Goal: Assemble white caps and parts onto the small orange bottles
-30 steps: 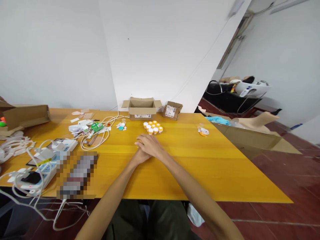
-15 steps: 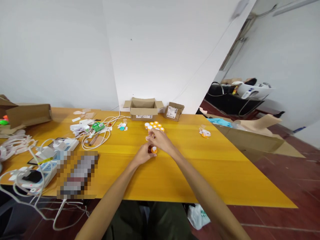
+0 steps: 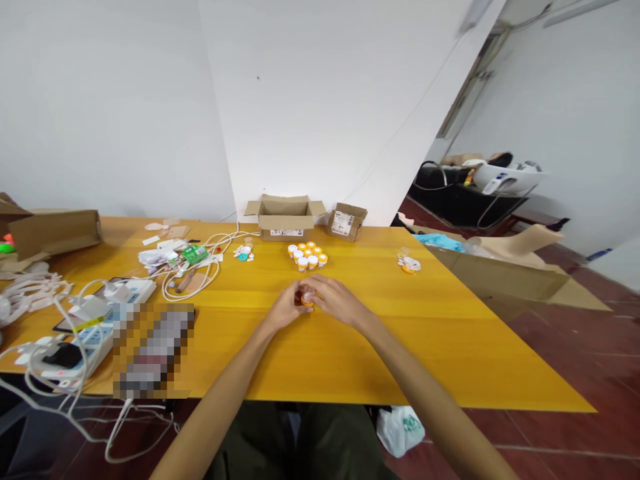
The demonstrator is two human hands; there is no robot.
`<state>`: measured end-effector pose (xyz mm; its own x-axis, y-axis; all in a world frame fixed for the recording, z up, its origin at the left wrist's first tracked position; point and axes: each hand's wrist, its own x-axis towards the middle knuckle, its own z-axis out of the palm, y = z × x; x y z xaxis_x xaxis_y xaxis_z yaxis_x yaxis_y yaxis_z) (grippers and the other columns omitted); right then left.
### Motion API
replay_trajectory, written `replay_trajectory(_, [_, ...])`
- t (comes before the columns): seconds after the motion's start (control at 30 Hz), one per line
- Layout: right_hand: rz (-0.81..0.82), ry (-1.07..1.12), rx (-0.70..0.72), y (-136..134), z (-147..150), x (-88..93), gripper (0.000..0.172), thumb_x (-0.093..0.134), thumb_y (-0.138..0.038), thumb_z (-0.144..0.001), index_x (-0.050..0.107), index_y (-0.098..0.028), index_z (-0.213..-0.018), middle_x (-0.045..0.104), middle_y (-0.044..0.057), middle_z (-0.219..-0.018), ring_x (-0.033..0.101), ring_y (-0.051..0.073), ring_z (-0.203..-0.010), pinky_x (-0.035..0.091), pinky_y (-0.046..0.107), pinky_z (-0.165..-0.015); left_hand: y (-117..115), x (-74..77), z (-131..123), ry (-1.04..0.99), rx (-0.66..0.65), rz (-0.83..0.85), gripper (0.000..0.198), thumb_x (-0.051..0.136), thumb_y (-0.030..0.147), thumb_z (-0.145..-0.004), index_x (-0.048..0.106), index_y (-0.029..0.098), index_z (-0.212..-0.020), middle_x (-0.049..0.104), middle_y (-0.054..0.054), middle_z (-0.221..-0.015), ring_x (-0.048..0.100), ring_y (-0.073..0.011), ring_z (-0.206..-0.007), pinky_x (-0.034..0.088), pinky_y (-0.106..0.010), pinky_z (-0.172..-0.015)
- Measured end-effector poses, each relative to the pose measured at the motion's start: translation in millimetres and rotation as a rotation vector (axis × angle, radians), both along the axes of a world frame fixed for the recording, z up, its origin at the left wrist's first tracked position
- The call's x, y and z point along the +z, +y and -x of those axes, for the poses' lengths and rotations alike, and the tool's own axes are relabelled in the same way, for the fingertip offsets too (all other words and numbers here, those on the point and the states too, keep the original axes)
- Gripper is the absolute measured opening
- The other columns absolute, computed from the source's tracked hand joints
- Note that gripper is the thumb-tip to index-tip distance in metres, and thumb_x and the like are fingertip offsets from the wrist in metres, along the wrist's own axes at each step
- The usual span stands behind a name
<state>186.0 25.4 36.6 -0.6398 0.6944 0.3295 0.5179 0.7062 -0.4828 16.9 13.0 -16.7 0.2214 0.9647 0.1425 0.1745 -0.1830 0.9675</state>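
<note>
My left hand (image 3: pixel 286 305) is wrapped round the side of a small orange-rimmed jar (image 3: pixel 307 301) above the middle of the table. From the right, my right hand (image 3: pixel 336 300) has its fingers curled at the jar's top, holding a small clear plastic cover (image 3: pixel 309 291) against it. Part of the jar is hidden by my fingers. Just beyond my hands stands a cluster of small jars (image 3: pixel 313 261) with white tops and orange rims. Farther right lies a little pile of white pieces with an orange ring (image 3: pixel 409 265).
An open cardboard box (image 3: pixel 285 223) and a smaller carton (image 3: pixel 346 221) stand at the wall. White and teal small parts (image 3: pixel 244 253) lie left of the jars. Cables, a power strip (image 3: pixel 115 320) and a blurred-out device (image 3: pixel 157 350) occupy the left side.
My right hand has come down and nearer from over the jar cluster to the jar in my left hand, bringing the clear cover onto its top. My left hand stays in place.
</note>
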Motion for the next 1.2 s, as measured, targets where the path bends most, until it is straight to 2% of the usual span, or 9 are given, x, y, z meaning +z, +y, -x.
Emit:
replay_trajectory(0.17, [0.01, -0.005, 0.02, 1.7, -2.0, -5.6, 0.02, 0.057, -0.011, -0.086, 0.068, -0.024, -0.098, 0.068, 0.004, -0.095, 0.064, 0.019, -0.087, 0.049, 0.03, -0.079, -1.7, 3.3, 0.0, 0.036, 0.0, -0.014, 0.03, 0.075, 0.012, -0.062, 0.058, 0.018, -0.086, 0.068, 0.001, -0.086, 0.064, -0.0164, -0.08, 0.053, -0.029, -0.077])
replay_trajectory(0.4, [0.095, 0.136, 0.034, 4.6, -12.4, -13.8, 0.015, 0.061, -0.018, -0.088, 0.07, -0.024, -0.099, 0.07, 0.004, -0.096, 0.066, 0.02, -0.089, 0.052, 0.033, -0.083, -3.7, 4.8, -0.4, 0.125, 0.08, -0.115, 0.03, 0.079, 0.013, -0.062, 0.067, 0.019, -0.089, 0.07, -0.002, -0.092, 0.062, -0.0218, -0.098, 0.048, -0.035, -0.093])
replay_trajectory(0.57, [0.174, 0.237, 0.021, 3.0, -18.2, -16.7, 0.013, 0.063, -0.02, -0.087, 0.072, -0.022, -0.096, 0.073, 0.006, -0.096, 0.068, 0.021, -0.089, 0.054, 0.036, -0.084, -3.9, 5.1, -0.6, 0.079, 0.048, -0.077, 0.029, 0.078, 0.015, -0.065, 0.069, 0.019, -0.092, 0.072, -0.002, -0.092, 0.065, -0.0189, -0.087, 0.051, -0.033, -0.087])
replay_trajectory(0.7, [0.298, 0.378, 0.004, 1.2, -20.9, -24.3, 0.01, 0.065, -0.028, -0.085, 0.072, -0.023, -0.091, 0.075, 0.005, -0.095, 0.07, 0.021, -0.088, 0.057, 0.037, -0.084, -2.5, 3.8, 0.6, 0.061, 0.038, -0.052, 0.026, 0.076, 0.017, -0.066, 0.07, 0.019, -0.091, 0.073, -0.001, -0.086, 0.065, -0.0166, -0.079, 0.053, -0.03, -0.08])
replay_trajectory(0.93, [0.512, 0.627, -0.089, -0.2, -22.7, -44.6, 0.03, 0.076, -0.044, -0.074, 0.071, -0.022, -0.093, 0.077, 0.006, -0.096, 0.073, 0.023, -0.09, 0.058, 0.041, -0.088, -0.7, 3.0, -0.2, -0.079, 0.025, 0.036, 0.031, 0.08, 0.02, -0.065, 0.071, 0.017, -0.094, 0.076, -0.004, -0.094, 0.07, -0.0197, -0.088, 0.054, -0.033, -0.086])
replay_trajectory(1.07, [0.528, 0.659, -0.113, -2.7, -22.4, -45.6, 0.031, 0.077, -0.046, -0.074, 0.072, -0.022, -0.094, 0.077, 0.006, -0.096, 0.073, 0.023, -0.092, 0.058, 0.041, -0.089, -1.5, 5.4, -0.1, -0.161, 0.02, 0.117, 0.038, 0.085, 0.027, -0.062, 0.071, 0.016, -0.095, 0.077, -0.007, -0.095, 0.072, -0.0218, -0.09, 0.055, -0.035, -0.086])
replay_trajectory(1.2, [0.478, 0.672, -0.124, -4.3, -21.0, -45.8, 0.03, 0.076, -0.046, -0.075, 0.072, -0.023, -0.094, 0.077, 0.005, -0.096, 0.073, 0.022, -0.09, 0.059, 0.039, -0.086, -3.0, 7.3, 0.5, -0.206, 0.044, 0.153, 0.044, 0.088, 0.037, -0.06, 0.074, 0.017, -0.097, 0.078, -0.008, -0.097, 0.072, -0.023, -0.092, 0.055, -0.035, -0.088])
